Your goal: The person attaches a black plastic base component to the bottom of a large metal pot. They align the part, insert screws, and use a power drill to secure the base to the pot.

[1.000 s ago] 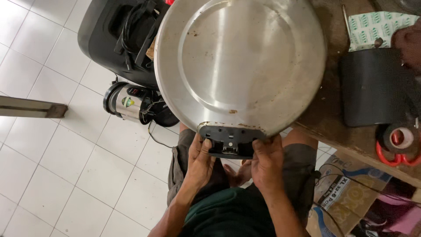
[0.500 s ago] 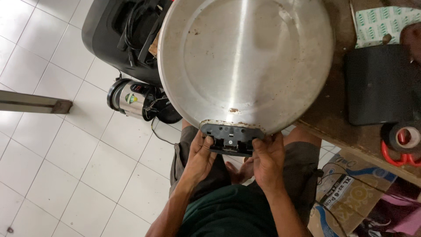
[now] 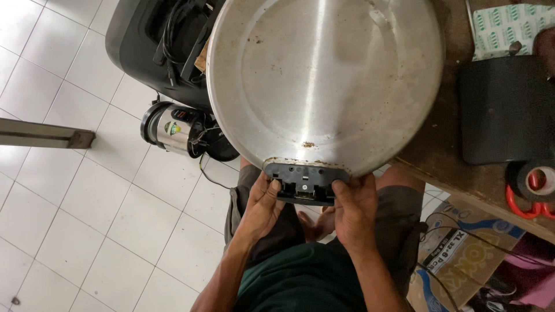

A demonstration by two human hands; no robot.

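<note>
A large round metal pan [image 3: 324, 81], turned bottom up, fills the upper middle of the head view. At its near rim sits a black plastic bracket [image 3: 306, 182]. My left hand [image 3: 263, 208] grips the bracket's left end, thumb on its top. My right hand [image 3: 354, 209] grips the bracket's right end. Both hands hold the pan above my lap, its far part over the wooden table's edge.
A worn wooden table [image 3: 457, 167] lies to the right with a black pad [image 3: 503, 110], a tape roll [image 3: 540, 179] and red-handled scissors [image 3: 523, 205]. On the white tile floor stand a black case [image 3: 150, 46] and a steel kettle [image 3: 173, 128]. A cardboard box [image 3: 457, 254] sits under the table.
The pan and my hands have shifted slightly in view as the camera moved closer; my grip on the bracket is unchanged.
</note>
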